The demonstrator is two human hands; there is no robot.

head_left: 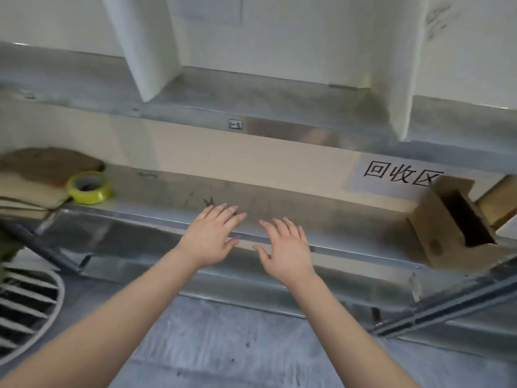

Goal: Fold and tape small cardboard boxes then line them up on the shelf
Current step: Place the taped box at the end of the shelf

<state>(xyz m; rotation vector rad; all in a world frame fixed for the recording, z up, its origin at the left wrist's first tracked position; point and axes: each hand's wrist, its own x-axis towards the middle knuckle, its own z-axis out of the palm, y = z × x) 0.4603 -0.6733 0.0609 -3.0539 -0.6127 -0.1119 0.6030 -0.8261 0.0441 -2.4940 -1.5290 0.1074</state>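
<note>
Two bare hands reach over the front edge of the metal shelf (pixel 307 203). The left hand (pixel 214 236) and right hand (pixel 285 247) lie side by side, palms down, fingers straight and spread. Each grip is wide and holds nothing. Whether the fingertips touch the shelf cannot be told. Judgement: they sit over the bare middle stretch because it serves as the working area, and no fold is begun yet.

A stack of flat cardboard blanks (pixel 30 189) sits at the far left of the shelf, with a yellow tape roll (pixel 89 187) just beside it. One brown cardboard box (pixel 436 233) rests at the far right, tilted, its opening dark and apparently untaped. A second brown piece (pixel 500 203) shows behind it at the frame edge. Black characters (pixel 402 175) mark the back panel above that box. A slatted round grille (pixel 28 303) lies lower left, below the shelf.

Nothing stands between the hands and the blanks except the tape roll, which sits on the near side of the stack.
</note>
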